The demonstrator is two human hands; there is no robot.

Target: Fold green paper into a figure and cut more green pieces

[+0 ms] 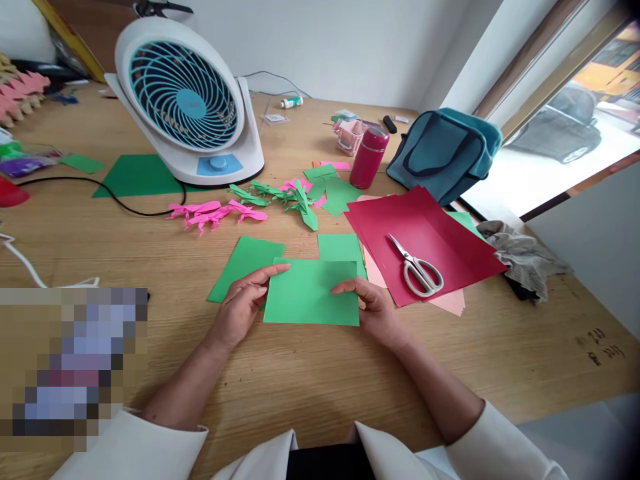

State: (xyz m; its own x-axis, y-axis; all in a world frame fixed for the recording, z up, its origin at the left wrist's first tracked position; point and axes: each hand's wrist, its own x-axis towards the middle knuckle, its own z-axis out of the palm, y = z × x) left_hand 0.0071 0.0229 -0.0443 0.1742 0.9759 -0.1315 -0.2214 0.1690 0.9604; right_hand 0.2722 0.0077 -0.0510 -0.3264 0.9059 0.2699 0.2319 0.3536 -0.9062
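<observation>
Two hands: the left hand (240, 303) gripped the near sheet by its left edge, index finger along the top corner; the right hand (376, 308) held the right edge, index finger bent over the front.
Near sheet (310, 295): green and flat, it was held level between the hands over the desk (300, 380), directly before the person.
Green paper: a left sheet (243, 263) and a right sheet (339, 247) lay just beyond, each partly covered from view.
Scissors (423, 275): white-handled, they rested on red sheets (430, 230) at the person's right, tips pointing away and to the left; pink paper (453, 303) jutted out beneath.
Paper figures: pink figures (207, 213) lay near green figures (306, 203) in the middle of the desk.
Fan (190, 103): white with blue blades, it stood behind the pink figures, next to a dark green sheet (133, 179).
Far right: a red flask (369, 159) stood upright beside a pink basket (349, 140), with a blue bag (447, 150) near the window and a grey cloth (527, 250) close to the red sheets.
</observation>
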